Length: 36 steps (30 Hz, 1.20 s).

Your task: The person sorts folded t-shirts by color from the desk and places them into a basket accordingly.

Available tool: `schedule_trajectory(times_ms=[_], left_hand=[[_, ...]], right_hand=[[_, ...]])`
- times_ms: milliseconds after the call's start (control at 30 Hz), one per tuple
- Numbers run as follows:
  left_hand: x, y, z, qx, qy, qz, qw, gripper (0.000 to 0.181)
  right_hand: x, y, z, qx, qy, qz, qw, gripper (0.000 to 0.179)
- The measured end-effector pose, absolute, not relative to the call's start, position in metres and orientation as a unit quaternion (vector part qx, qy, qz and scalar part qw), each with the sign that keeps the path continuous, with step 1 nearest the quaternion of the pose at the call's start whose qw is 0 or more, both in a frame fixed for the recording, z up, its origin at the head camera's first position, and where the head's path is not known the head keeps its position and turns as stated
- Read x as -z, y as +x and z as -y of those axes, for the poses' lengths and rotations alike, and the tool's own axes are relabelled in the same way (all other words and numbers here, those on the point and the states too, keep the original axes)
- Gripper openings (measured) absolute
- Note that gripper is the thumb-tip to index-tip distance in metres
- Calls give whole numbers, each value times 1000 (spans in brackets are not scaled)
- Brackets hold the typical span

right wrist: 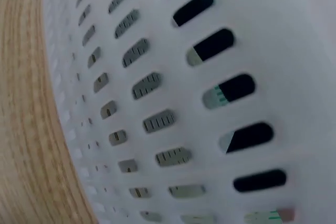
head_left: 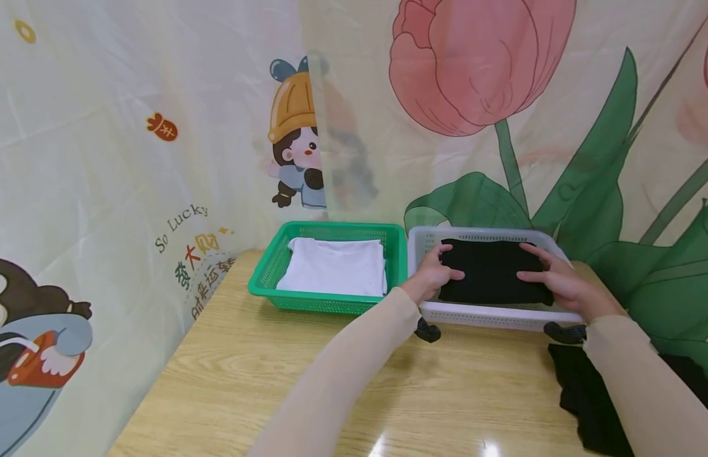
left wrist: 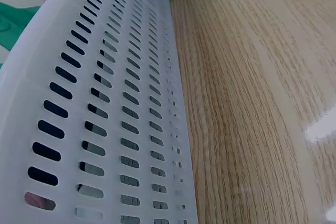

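A folded black cloth (head_left: 485, 273) is inside the white basket (head_left: 479, 317), held level between both hands. My left hand (head_left: 432, 274) grips its left edge, with the thumb lying on top. At the opposite edge my right hand (head_left: 565, 285) holds it, thumb and index finger over the top. Through the upper slots of the basket wall (left wrist: 79, 82) in the left wrist view, dark cloth shows; lower slots show the basket's own grid. The right wrist view has the same basket wall (right wrist: 157, 98) close up, with black behind its upper slots. The other fingers are mostly hidden.
Left of the white basket stands a green basket (head_left: 325, 303) with a folded white cloth (head_left: 334, 266) in it. Another black cloth (head_left: 588, 400) lies loosely at the table's right side, partly under the right forearm. A printed curtain (head_left: 354, 127) hangs behind the wooden table (head_left: 262, 374).
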<state>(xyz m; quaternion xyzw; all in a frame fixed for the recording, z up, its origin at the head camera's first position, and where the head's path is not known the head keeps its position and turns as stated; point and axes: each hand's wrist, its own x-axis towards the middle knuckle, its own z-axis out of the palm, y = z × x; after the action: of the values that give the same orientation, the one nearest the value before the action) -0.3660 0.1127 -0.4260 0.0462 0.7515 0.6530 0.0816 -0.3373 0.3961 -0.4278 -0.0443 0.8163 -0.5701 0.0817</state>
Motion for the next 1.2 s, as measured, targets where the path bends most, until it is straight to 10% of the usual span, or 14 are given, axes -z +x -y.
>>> schedule_trajectory(times_ms=[1200], left_hand=[[425, -366, -108, -614, 58, -779, 114, 69]], right_hand=[[436, -342, -395, 548, -39, -831, 89, 94]])
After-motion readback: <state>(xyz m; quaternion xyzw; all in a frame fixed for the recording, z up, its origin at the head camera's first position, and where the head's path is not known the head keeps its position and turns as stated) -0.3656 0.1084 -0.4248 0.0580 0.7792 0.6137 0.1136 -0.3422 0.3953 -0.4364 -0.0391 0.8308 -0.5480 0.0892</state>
